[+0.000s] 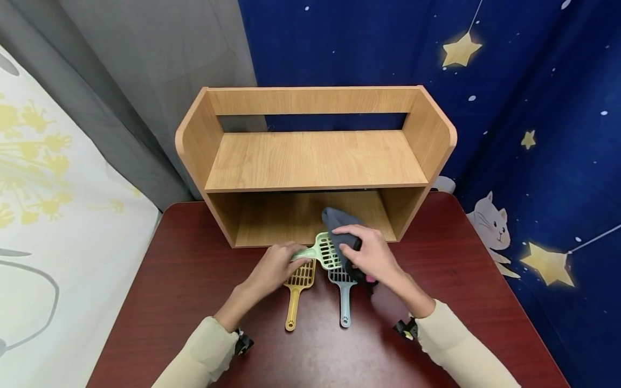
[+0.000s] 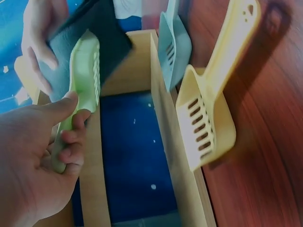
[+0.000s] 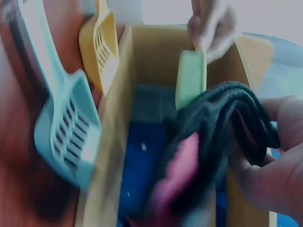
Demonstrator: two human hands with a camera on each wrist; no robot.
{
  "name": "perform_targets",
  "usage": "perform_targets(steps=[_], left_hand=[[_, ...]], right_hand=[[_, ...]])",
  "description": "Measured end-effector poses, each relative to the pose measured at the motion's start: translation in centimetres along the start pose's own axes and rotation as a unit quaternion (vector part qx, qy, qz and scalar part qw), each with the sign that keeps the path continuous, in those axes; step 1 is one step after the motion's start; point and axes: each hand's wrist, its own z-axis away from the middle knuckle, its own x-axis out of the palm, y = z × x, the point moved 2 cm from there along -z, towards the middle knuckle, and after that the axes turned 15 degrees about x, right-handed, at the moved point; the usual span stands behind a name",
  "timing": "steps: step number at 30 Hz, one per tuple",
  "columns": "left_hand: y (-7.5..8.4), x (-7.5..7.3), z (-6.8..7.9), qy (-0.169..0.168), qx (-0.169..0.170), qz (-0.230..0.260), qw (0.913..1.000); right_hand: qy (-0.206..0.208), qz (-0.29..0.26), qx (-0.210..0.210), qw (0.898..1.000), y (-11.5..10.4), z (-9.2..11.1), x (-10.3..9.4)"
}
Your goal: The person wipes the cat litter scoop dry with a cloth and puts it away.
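Note:
My left hand (image 1: 275, 265) grips a light green slotted litter scoop (image 1: 326, 250) by its handle, lifted in front of the shelf. In my right hand (image 1: 372, 254) is a dark grey-blue cloth (image 1: 337, 220), bunched between thumb and fingers and overlapping the scoop's right edge. A pink patch on the cloth (image 3: 182, 163) shows in the right wrist view. Below the hands, a yellow litter scoop (image 1: 293, 307) and a grey-blue litter scoop (image 1: 345, 304) lie side by side on the table, handles toward me.
A two-tier wooden shelf (image 1: 315, 159) stands at the back of the dark red table (image 1: 194, 291). Its lower compartment opens toward me, just behind the hands. A grey curtain (image 1: 160, 48) and a blue starry curtain (image 1: 339, 48) hang behind it.

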Motion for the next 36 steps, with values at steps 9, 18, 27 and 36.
perform_targets(steps=[9,18,27,36], left_hand=[[0.7,0.9,-0.8,0.003,-0.008,-0.012,0.9999],[0.2,0.3,0.0,0.016,0.004,-0.013,0.9998],[-0.2,-0.3,0.7,0.019,-0.009,-0.026,0.9994],[0.7,0.6,-0.7,0.017,0.0,-0.017,0.9997]], right_hand=[[0.002,-0.014,-0.014,1.0,-1.5,-0.6,2.7],[0.002,0.044,-0.011,0.999,0.5,-0.3,0.3],[0.021,0.035,-0.006,0.999,1.3,-0.5,-1.5],[0.015,-0.002,-0.035,0.999,-1.6,-0.4,1.9]])
